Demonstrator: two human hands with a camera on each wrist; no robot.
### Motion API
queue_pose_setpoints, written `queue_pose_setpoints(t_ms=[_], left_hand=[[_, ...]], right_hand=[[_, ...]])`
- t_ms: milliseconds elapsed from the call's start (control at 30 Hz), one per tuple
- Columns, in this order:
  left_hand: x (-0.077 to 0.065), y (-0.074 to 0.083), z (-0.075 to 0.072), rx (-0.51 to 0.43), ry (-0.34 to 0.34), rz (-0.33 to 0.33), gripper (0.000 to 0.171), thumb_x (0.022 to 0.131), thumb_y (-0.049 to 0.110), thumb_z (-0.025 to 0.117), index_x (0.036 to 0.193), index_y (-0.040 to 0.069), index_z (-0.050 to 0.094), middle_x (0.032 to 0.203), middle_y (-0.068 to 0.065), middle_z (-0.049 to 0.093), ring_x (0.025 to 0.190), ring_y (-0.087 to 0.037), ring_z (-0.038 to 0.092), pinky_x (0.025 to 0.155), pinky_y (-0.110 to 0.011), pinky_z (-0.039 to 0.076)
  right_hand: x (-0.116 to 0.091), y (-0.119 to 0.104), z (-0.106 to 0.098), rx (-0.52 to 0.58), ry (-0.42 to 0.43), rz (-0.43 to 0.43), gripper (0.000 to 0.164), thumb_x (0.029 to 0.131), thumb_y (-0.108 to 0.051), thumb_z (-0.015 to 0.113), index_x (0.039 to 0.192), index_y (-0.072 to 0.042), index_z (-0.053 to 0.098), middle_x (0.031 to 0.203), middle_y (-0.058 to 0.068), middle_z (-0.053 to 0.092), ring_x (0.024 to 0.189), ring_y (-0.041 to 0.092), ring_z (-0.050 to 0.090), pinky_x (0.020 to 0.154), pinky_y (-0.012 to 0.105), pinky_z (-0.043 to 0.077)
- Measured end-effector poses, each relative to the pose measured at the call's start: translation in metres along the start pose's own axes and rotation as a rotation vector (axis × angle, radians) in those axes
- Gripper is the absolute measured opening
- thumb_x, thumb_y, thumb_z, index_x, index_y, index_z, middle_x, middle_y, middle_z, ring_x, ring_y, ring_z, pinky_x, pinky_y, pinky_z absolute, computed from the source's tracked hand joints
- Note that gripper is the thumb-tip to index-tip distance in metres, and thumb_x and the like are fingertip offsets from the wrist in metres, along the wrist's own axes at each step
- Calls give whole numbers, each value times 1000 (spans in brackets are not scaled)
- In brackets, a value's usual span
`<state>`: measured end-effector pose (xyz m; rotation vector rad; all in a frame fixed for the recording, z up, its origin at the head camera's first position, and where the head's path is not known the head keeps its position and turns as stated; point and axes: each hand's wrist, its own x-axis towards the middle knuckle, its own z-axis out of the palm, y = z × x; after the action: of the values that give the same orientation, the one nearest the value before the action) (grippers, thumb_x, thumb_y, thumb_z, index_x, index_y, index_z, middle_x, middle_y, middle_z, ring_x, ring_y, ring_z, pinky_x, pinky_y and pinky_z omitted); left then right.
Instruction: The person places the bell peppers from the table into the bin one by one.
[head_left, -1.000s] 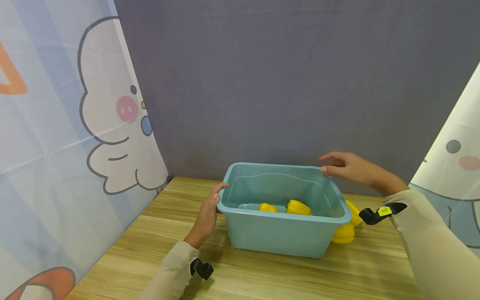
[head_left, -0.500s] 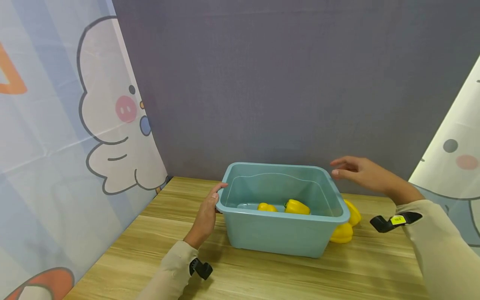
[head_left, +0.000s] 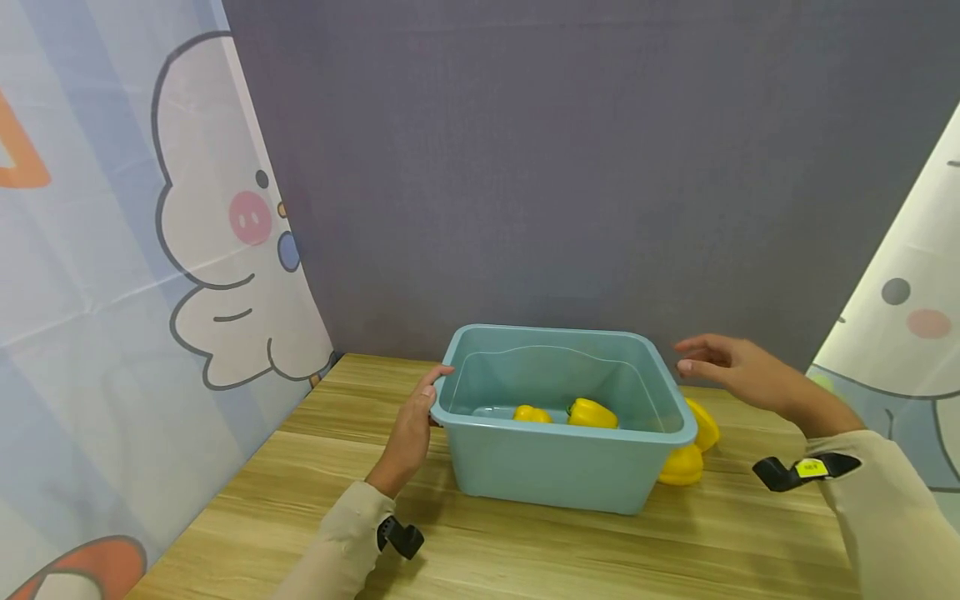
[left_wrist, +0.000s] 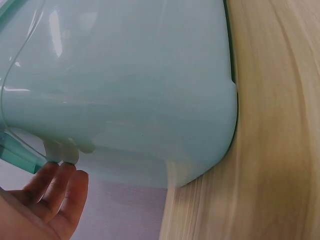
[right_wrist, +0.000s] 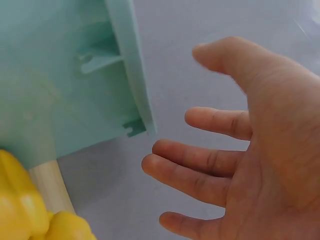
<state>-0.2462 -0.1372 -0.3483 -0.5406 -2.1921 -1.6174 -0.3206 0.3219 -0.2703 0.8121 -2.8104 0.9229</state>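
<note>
- We have the pale blue-green plastic tub upright on the wooden tabletop; reading it as a clock face in the head view, twelve o'clock points to the grey backdrop.
- At nine o'clock our left hand holds the rim, one finger reaching over the top; the left wrist view shows other fingertips at the outer side beneath the lip.
- At two o'clock our right hand hangs just outside the rim, its fingers spread and slightly bent, holding nothing.
- Inside, we see a stemmed yellow bell pepper towards five o'clock and a second yellow bell pepper towards seven.
- Outside, between three and four, lie two more yellow bell peppers; we cannot tell whether they touch the tub.
- We judge the tub light and fairly stiff, its glossy walls slippery, the loose load liable to roll.
- We would hook under the lip at nine and three, keeping it level.
</note>
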Motion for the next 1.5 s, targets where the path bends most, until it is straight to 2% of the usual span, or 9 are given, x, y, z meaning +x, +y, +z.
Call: queue_pose_setpoints(t_ms=[267, 433, 500, 567, 733, 933, 1133, 1333, 1500], left_hand=[[0, -2, 0, -8, 0, -5, 48, 109, 16, 20, 147, -2, 43, 83, -10, 54, 83, -21, 55, 73, -37, 48], [0, -2, 1, -15, 5, -4, 48, 109, 15, 20, 147, -2, 43, 84, -10, 54, 83, -21, 54, 73, -37, 48], [0, -2, 0, -18, 3, -2, 48, 109, 15, 20, 147, -2, 43, 83, -10, 53, 82, -20, 54, 73, -37, 48], [2, -14, 1, -23, 5, 2, 48, 110, 19, 20, 148, 2, 43, 81, -10, 52, 80, -20, 54, 72, -36, 48], [5, -40, 1, -26, 30, 19, 51, 110, 35, 20, 148, 13, 46, 76, -7, 50, 77, -21, 52, 73, -44, 48], [6, -40, 2, -15, 38, 40, 52, 110, 39, 20, 147, 14, 47, 78, -7, 52, 78, -22, 53, 72, -47, 49], [7, -42, 2, -17, 30, 34, 53, 110, 37, 20, 148, 12, 47, 81, -7, 53, 80, -22, 54, 72, -46, 49], [6, -40, 2, -26, 33, 25, 51, 110, 38, 23, 147, 14, 48, 79, -8, 53, 79, -22, 55, 73, -48, 49], [6, -39, 1, -33, 35, 11, 51, 109, 38, 24, 147, 14, 48, 83, -8, 55, 83, -23, 56, 74, -51, 50]], right_hand=[[-10, 11, 9, 32, 5, 17, 47, 104, -31, 56, 139, -2, 52, 125, 18, 65, 111, 34, 63, 91, 59, 49], [-16, 18, 15, 35, 10, 42, 47, 104, -35, 55, 138, -3, 53, 124, 15, 66, 105, 20, 65, 89, 50, 52], [-19, 21, 17, 35, 9, 42, 47, 105, -33, 54, 139, -1, 52, 123, 15, 66, 104, 18, 65, 88, 47, 53], [-22, 22, 19, 41, 10, 51, 46, 105, -33, 53, 138, -1, 52, 123, 16, 66, 104, 18, 65, 88, 47, 52], [-29, 25, 25, 73, 12, 66, 46, 105, -33, 52, 137, 0, 53, 124, 17, 65, 105, 25, 66, 86, 42, 53], [-42, 34, 33, 96, 17, 76, 47, 106, -30, 52, 139, 2, 51, 127, 17, 64, 104, 20, 67, 84, 40, 53], [-50, 42, 41, 156, 17, 70, 48, 107, -27, 51, 142, 6, 47, 129, 21, 62, 102, 13, 67, 80, 24, 51], [-56, 38, 45, 192, 9, 88, 48, 107, -26, 50, 141, 7, 46, 126, 19, 63, 103, 19, 67, 80, 26, 52], [-61, 37, 46, 192, 15, 87, 46, 107, -25, 50, 140, 7, 47, 125, 21, 63, 100, 14, 67, 78, 26, 52]])
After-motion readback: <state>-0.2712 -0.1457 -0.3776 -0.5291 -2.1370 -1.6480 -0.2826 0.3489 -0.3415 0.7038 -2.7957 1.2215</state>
